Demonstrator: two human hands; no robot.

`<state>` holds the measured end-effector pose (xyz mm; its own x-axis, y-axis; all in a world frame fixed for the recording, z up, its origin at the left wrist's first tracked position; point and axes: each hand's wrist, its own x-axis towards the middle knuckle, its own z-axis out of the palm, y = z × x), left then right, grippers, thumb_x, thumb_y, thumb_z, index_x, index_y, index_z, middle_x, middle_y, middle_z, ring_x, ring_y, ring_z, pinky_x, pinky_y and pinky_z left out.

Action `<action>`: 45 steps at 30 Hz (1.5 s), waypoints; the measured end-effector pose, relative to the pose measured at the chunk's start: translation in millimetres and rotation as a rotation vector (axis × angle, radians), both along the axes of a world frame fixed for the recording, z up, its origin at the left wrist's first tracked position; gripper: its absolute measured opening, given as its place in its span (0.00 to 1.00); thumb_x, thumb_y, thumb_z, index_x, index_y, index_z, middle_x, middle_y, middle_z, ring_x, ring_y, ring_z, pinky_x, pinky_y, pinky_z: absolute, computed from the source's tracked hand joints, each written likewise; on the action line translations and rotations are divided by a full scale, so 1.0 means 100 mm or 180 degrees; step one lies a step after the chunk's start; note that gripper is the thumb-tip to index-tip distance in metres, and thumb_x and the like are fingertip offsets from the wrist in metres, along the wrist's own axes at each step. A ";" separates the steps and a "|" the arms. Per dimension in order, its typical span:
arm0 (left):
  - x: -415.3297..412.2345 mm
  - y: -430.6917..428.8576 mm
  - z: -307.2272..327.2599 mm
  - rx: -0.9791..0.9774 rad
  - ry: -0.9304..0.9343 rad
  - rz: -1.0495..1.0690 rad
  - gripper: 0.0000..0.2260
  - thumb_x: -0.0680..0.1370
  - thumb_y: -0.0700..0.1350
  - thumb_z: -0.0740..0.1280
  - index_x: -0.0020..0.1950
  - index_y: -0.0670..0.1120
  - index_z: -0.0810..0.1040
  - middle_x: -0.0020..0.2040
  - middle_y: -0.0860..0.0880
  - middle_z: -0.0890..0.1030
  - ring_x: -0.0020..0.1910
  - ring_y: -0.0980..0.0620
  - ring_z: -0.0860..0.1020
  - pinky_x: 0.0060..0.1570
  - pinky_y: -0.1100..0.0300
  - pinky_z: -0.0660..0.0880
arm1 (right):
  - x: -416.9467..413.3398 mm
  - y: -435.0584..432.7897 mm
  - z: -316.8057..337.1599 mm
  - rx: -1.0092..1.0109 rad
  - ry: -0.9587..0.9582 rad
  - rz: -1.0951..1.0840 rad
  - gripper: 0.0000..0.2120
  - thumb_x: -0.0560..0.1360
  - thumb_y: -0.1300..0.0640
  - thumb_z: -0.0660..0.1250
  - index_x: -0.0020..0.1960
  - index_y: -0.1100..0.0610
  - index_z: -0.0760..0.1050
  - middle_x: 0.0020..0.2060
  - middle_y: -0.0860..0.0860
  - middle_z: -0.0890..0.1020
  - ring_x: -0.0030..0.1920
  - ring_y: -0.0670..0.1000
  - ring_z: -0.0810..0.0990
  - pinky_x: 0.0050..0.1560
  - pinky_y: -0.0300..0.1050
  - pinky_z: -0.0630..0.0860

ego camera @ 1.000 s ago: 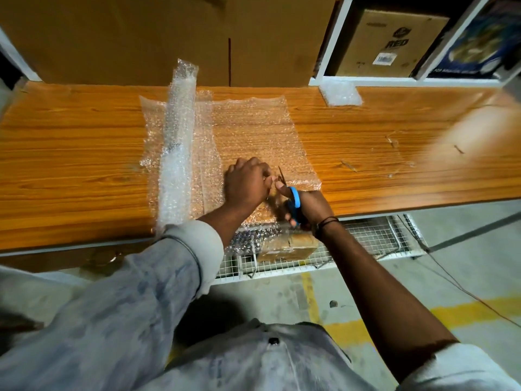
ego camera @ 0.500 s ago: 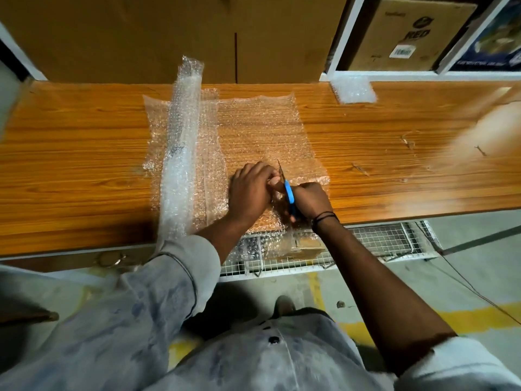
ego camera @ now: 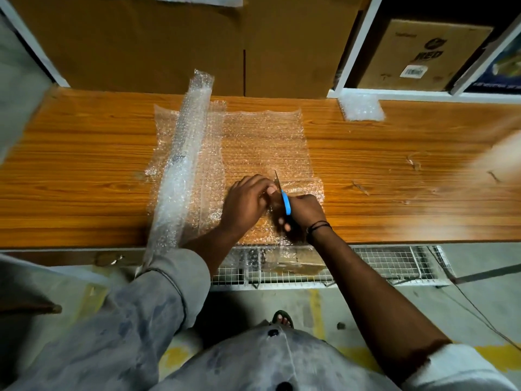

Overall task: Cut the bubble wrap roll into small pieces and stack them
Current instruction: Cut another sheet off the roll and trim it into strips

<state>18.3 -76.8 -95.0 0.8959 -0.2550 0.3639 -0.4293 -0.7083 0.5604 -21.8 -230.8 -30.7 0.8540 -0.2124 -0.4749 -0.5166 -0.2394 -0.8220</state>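
Observation:
A clear bubble wrap roll (ego camera: 181, 165) lies lengthwise across the wooden table (ego camera: 84, 170), and its unrolled sheet (ego camera: 262, 139) spreads to the right of it. My right hand (ego camera: 306, 214) grips blue-handled scissors (ego camera: 284, 198) whose blades point away from me into the sheet. My left hand (ego camera: 246, 203) rests on the sheet just left of the blades, with its fingers curled and holding the wrap down. A small stack of cut bubble wrap pieces (ego camera: 362, 107) sits at the table's far right edge.
Large cardboard boxes (ego camera: 169, 40) stand behind the table. A white shelf frame (ego camera: 355, 46) at the back right holds a printed carton (ego camera: 420, 55). A wire mesh rack (ego camera: 394, 263) sits below the table's near edge, above the concrete floor.
The scissors and my right hand have moved a little farther up the sheet, away from me. My left hand has kept beside the blades.

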 end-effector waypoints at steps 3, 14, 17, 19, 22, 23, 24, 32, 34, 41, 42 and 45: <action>0.01 -0.01 0.00 -0.0009 -0.0031 -0.0004 0.14 0.76 0.38 0.68 0.61 0.48 0.81 0.58 0.51 0.82 0.56 0.47 0.77 0.52 0.49 0.75 | 0.04 0.02 0.01 0.0305 0.0034 -0.0075 0.31 0.70 0.38 0.77 0.44 0.69 0.84 0.28 0.60 0.82 0.24 0.54 0.76 0.30 0.45 0.76; 0.04 0.01 -0.01 -0.0200 0.0129 -0.0098 0.11 0.77 0.41 0.66 0.59 0.46 0.81 0.56 0.52 0.81 0.55 0.47 0.78 0.53 0.46 0.77 | 0.28 -0.05 -0.03 -0.0185 0.0059 0.0117 0.29 0.68 0.35 0.77 0.33 0.63 0.82 0.23 0.54 0.80 0.19 0.49 0.74 0.21 0.35 0.67; 0.06 0.02 -0.02 -0.0334 0.0201 -0.0116 0.11 0.78 0.42 0.66 0.59 0.47 0.81 0.55 0.52 0.81 0.54 0.48 0.78 0.52 0.45 0.77 | 0.30 -0.06 -0.07 -0.0189 0.0064 0.0184 0.30 0.66 0.33 0.78 0.32 0.62 0.82 0.26 0.56 0.82 0.23 0.51 0.76 0.25 0.39 0.70; 0.06 0.02 -0.02 -0.0304 0.0215 -0.0108 0.11 0.78 0.42 0.67 0.60 0.46 0.81 0.54 0.51 0.82 0.53 0.47 0.79 0.51 0.44 0.77 | 0.31 -0.05 -0.06 -0.0009 0.0050 0.0159 0.29 0.67 0.34 0.78 0.35 0.63 0.84 0.28 0.57 0.83 0.24 0.51 0.76 0.26 0.40 0.71; 0.06 0.02 -0.01 -0.0318 0.0245 -0.0085 0.11 0.79 0.43 0.67 0.61 0.46 0.82 0.54 0.51 0.82 0.53 0.48 0.79 0.51 0.45 0.77 | 0.35 -0.04 -0.04 0.0393 0.0056 0.0055 0.29 0.68 0.37 0.78 0.44 0.66 0.84 0.29 0.59 0.83 0.23 0.52 0.77 0.27 0.40 0.73; 0.06 0.02 -0.01 -0.0358 0.0255 -0.0080 0.11 0.79 0.43 0.68 0.61 0.46 0.82 0.54 0.51 0.83 0.53 0.48 0.79 0.51 0.46 0.78 | 0.37 -0.04 -0.04 0.0465 0.0066 0.0067 0.29 0.69 0.37 0.78 0.44 0.65 0.84 0.29 0.59 0.82 0.23 0.53 0.76 0.27 0.40 0.73; 0.06 0.02 -0.01 -0.0396 0.0261 -0.0084 0.10 0.80 0.43 0.68 0.60 0.46 0.82 0.54 0.51 0.82 0.53 0.49 0.79 0.51 0.46 0.78 | 0.38 -0.04 -0.04 0.0523 0.0075 0.0083 0.28 0.69 0.37 0.77 0.43 0.64 0.84 0.29 0.60 0.82 0.23 0.54 0.76 0.26 0.40 0.73; 0.03 0.01 0.04 -0.0705 0.0201 -0.0238 0.05 0.81 0.44 0.67 0.54 0.45 0.80 0.50 0.52 0.81 0.50 0.51 0.78 0.50 0.48 0.78 | 0.60 0.01 0.00 0.0629 0.0066 0.0026 0.25 0.69 0.40 0.79 0.37 0.64 0.80 0.27 0.60 0.80 0.21 0.54 0.75 0.26 0.42 0.73; 0.04 0.01 0.03 -0.0736 0.0207 -0.0251 0.05 0.81 0.44 0.67 0.54 0.45 0.80 0.50 0.51 0.81 0.50 0.50 0.79 0.50 0.48 0.78 | 0.67 0.01 -0.03 0.0308 0.0040 0.0079 0.26 0.68 0.38 0.79 0.37 0.63 0.80 0.27 0.58 0.81 0.21 0.52 0.76 0.26 0.41 0.73; 0.05 0.00 0.05 -0.0687 0.0210 -0.0182 0.03 0.82 0.45 0.68 0.53 0.48 0.80 0.50 0.54 0.81 0.50 0.55 0.79 0.51 0.52 0.79 | 0.79 -0.02 -0.15 -0.0451 0.0171 0.0118 0.35 0.60 0.30 0.79 0.41 0.64 0.84 0.33 0.56 0.85 0.26 0.50 0.80 0.27 0.40 0.73; 0.06 0.01 0.03 -0.0705 0.0235 -0.0156 0.03 0.82 0.45 0.68 0.53 0.47 0.81 0.50 0.54 0.82 0.50 0.55 0.79 0.51 0.53 0.79 | 0.81 -0.03 -0.16 -0.0427 0.0192 0.0148 0.34 0.60 0.31 0.79 0.40 0.63 0.83 0.33 0.57 0.85 0.27 0.51 0.80 0.29 0.42 0.74; 0.08 0.01 -0.01 -0.0832 0.0416 0.0027 0.05 0.82 0.47 0.68 0.52 0.47 0.81 0.48 0.54 0.83 0.48 0.56 0.80 0.48 0.53 0.79 | 0.80 -0.09 -0.13 0.0103 0.0501 0.0420 0.23 0.68 0.40 0.79 0.37 0.61 0.80 0.33 0.59 0.84 0.26 0.52 0.77 0.26 0.43 0.73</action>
<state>26.2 -75.6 -96.0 0.9411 -0.1600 0.2977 -0.3361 -0.5360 0.7745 58.7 -240.1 -43.6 0.7882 -0.0859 -0.6094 -0.6052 -0.2884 -0.7420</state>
